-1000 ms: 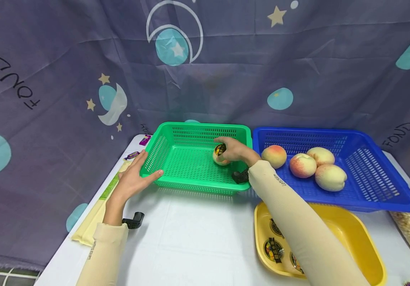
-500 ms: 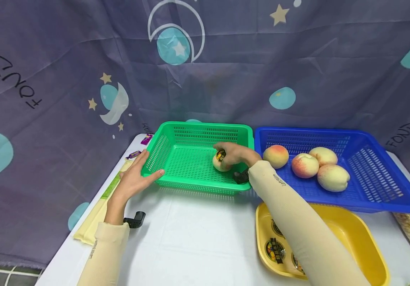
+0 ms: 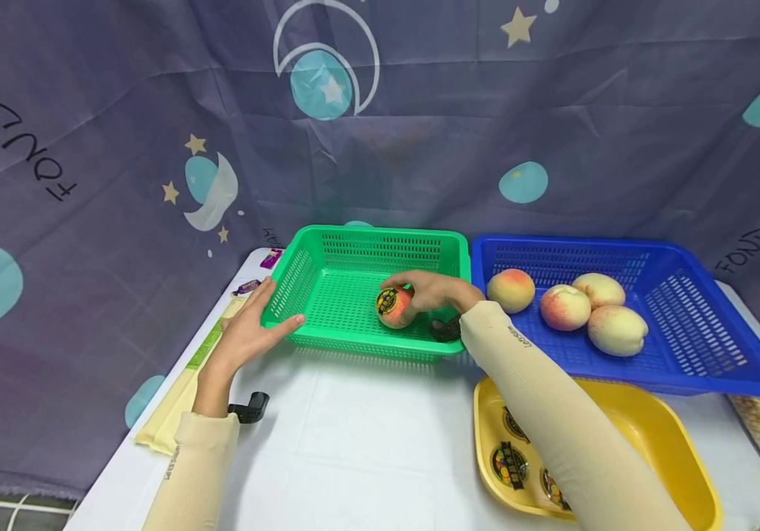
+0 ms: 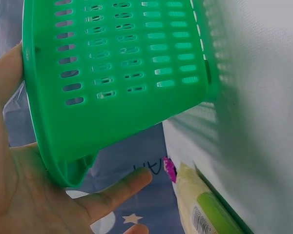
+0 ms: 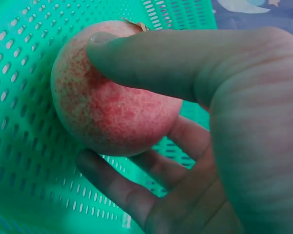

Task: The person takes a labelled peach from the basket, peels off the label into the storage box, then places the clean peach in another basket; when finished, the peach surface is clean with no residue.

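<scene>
A red-blushed peach (image 3: 396, 307) (image 5: 112, 114) with a round black-and-yellow sticker lies on the floor of the green basket (image 3: 326, 332). My right hand (image 3: 427, 289) (image 5: 200, 126) curls its thumb and fingers round it. My left hand (image 3: 251, 328) (image 4: 19, 195) lies with straight fingers against the green basket's (image 4: 122, 78) near-left corner, palm on the rim, holding nothing.
A blue basket (image 3: 698, 369) to the right holds several peaches (image 3: 564, 307). A yellow tray (image 3: 678, 457) with round stickers (image 3: 507, 464) sits at the front right. A cream packet (image 3: 174, 398) and small purple wrappers (image 3: 247, 287) lie at the table's left edge. A patterned cloth hangs behind.
The peach has rolled left in my right hand's grip, its sticker turning from the top to the left side and its red side now showing. My left hand has stayed put.
</scene>
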Demonstrator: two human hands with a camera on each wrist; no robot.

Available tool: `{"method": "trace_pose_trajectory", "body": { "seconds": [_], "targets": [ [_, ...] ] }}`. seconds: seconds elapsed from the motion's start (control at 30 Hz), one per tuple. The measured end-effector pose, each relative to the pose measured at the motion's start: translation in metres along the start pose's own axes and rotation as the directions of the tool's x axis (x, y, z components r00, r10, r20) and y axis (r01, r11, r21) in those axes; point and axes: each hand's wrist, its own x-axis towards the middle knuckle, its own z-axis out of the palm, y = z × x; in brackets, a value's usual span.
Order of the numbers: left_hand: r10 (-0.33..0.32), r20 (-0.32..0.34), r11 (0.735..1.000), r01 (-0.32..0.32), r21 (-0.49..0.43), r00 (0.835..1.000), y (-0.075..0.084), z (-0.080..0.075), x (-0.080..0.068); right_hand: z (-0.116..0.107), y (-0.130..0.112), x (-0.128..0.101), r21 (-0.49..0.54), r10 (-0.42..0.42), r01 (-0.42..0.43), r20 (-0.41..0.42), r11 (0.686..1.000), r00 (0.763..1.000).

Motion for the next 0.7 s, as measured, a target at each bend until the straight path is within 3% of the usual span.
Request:
{"method": "trace_pose_trajectory", "body": {
  "seconds": [0.5, 0.7],
  "targets": [
    [-0.005, 0.006, 1.0, 0.005, 0.005, 1.0, 0.004, 0.001, 0.0, -0.003, 0.001, -0.003, -0.02, 0.026, -0.025, 0.05, 0.999, 0.998],
    [-0.001, 0.009, 1.0, 0.001, 0.001, 1.0, 0.002, -0.001, 0.0, -0.014, -0.006, -0.01, 0.063, -0.015, 0.015, 0.003, 0.998, 1.0]
  ]
}}
